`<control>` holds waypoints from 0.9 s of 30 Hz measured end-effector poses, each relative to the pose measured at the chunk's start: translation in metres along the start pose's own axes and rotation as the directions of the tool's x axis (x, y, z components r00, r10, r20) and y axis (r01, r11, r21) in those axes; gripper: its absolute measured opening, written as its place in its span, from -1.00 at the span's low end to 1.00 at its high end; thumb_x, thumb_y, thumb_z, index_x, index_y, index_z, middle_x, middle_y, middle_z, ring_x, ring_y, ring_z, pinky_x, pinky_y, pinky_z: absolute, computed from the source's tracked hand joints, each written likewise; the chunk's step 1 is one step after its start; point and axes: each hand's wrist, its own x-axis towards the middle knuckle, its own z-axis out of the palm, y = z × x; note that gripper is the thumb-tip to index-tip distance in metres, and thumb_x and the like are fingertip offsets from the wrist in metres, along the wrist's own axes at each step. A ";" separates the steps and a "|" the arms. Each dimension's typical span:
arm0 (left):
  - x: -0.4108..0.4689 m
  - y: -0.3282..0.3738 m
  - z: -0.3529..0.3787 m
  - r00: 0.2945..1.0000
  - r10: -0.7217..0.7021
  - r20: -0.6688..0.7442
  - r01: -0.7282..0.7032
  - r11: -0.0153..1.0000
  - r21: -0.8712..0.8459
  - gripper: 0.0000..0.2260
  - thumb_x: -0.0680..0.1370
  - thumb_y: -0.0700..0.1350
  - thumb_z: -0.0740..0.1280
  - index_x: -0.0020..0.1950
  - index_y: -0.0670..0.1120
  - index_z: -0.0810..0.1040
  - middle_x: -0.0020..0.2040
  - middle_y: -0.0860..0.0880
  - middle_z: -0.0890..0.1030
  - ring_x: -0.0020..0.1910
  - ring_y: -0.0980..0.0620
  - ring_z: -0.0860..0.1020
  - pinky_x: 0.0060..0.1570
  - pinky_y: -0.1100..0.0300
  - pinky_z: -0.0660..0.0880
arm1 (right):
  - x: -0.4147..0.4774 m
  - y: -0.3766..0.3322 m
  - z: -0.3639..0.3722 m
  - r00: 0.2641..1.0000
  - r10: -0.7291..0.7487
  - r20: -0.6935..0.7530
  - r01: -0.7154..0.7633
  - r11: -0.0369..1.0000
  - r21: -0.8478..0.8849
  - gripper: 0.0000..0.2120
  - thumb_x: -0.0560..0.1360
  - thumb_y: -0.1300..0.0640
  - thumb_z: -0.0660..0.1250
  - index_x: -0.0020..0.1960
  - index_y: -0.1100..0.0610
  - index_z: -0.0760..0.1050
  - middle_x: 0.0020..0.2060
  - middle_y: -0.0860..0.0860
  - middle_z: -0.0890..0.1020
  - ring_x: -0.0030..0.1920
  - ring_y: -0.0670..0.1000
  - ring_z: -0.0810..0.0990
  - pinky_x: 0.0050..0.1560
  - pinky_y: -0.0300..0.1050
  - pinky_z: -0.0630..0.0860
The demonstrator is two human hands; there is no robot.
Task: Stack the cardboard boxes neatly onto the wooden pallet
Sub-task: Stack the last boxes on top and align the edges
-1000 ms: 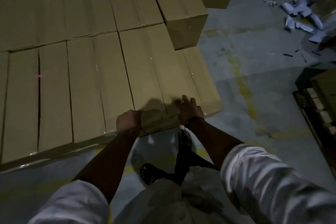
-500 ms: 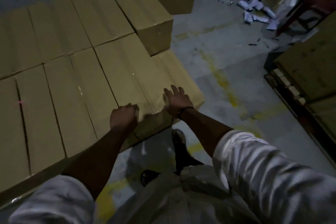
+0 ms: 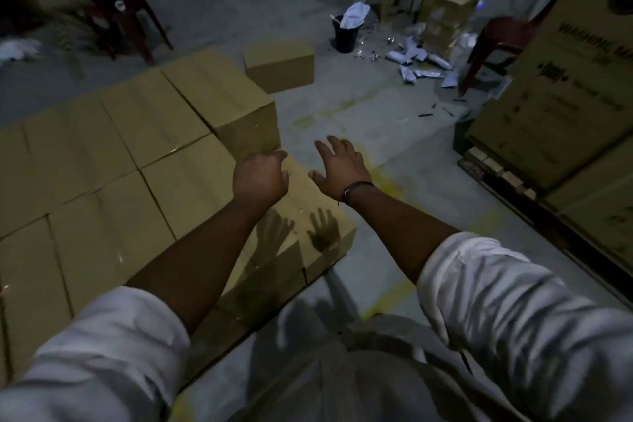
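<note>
Several plain cardboard boxes (image 3: 102, 181) lie packed side by side in a flat layer on the left; whatever they rest on is hidden. A raised box (image 3: 222, 103) sits on that layer at its far right. The near right box (image 3: 308, 233) carries the shadows of both hands. My left hand (image 3: 260, 178) hovers above it with fingers loosely curled, holding nothing. My right hand (image 3: 339, 168) hangs in the air beside it, fingers spread, empty. A single loose box (image 3: 279, 63) stands on the floor beyond.
A wooden pallet (image 3: 496, 175) with large printed cartons (image 3: 561, 96) fills the right side. A black bucket (image 3: 346, 34), scattered paper scraps (image 3: 418, 62) and a red plastic chair (image 3: 496, 41) stand behind. Dark chair legs (image 3: 137, 10) are at far left. Grey concrete floor (image 3: 394, 134) lies between.
Both hands have lifted off the near right box and now hang in the air above it. The camera has tilted up, showing more of the far floor.
</note>
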 end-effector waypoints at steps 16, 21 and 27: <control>0.195 0.164 0.055 0.998 -0.036 0.041 0.039 0.997 -0.073 -0.60 0.55 0.11 0.35 0.36 0.01 0.56 0.12 -0.11 0.69 0.10 -0.20 0.64 0.10 -0.03 0.57 | 0.103 0.235 -0.085 1.000 0.020 0.005 -0.020 1.000 -0.012 -0.33 0.58 -0.20 0.24 0.59 0.02 0.13 0.56 0.11 0.19 0.50 0.25 0.19 0.41 0.20 0.27; 0.250 0.173 0.071 0.993 -0.072 0.088 0.079 0.994 -0.081 -0.60 0.56 0.12 0.33 0.36 0.03 0.55 0.15 -0.07 0.69 0.10 -0.16 0.65 0.08 -0.03 0.59 | 0.159 0.269 -0.091 1.000 0.004 0.022 -0.005 0.999 0.047 -0.34 0.60 -0.20 0.22 0.60 0.01 0.12 0.56 0.10 0.20 0.51 0.21 0.18 0.42 0.17 0.24; 0.351 0.151 0.099 0.976 -0.198 0.085 0.208 0.969 -0.132 -0.61 0.58 0.12 0.33 0.37 0.02 0.56 0.17 -0.10 0.68 0.14 -0.15 0.64 0.08 0.00 0.60 | 0.261 0.313 -0.084 0.993 -0.086 0.081 0.084 0.996 0.030 -0.34 0.60 -0.21 0.20 0.60 -0.01 0.09 0.57 0.08 0.20 0.51 0.18 0.19 0.44 0.15 0.24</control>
